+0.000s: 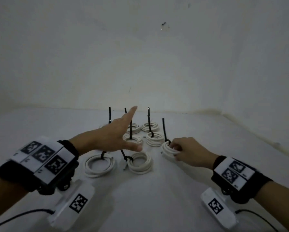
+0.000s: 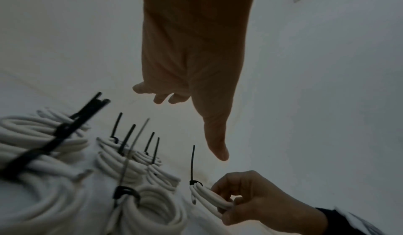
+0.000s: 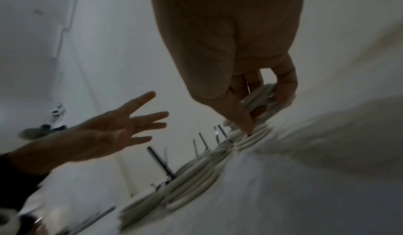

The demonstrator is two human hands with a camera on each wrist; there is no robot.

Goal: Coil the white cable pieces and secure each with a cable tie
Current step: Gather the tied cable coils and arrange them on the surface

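Observation:
Several white cable coils lie on the white surface [image 1: 157, 198], each bound by a black cable tie with its tail sticking up. My right hand [image 1: 185, 151] grips the rightmost coil [image 1: 168, 150] [image 2: 209, 197] [image 3: 261, 99] by its near rim, tilting it off the surface; its tie [image 1: 165, 131] [image 2: 192, 163] stands upright. My left hand [image 1: 117, 134] [image 3: 122, 132] hovers with straight, spread fingers above the middle coils, holding nothing. Two larger coils [image 1: 100, 165] [image 1: 141, 163] lie nearest me.
A plain white wall [image 1: 140, 56] rises close behind the coils. Further tied coils [image 1: 149, 127] [image 1: 154, 138] sit in rows at the back. Wrist-mounted cameras with marker tags and black leads hang below both forearms.

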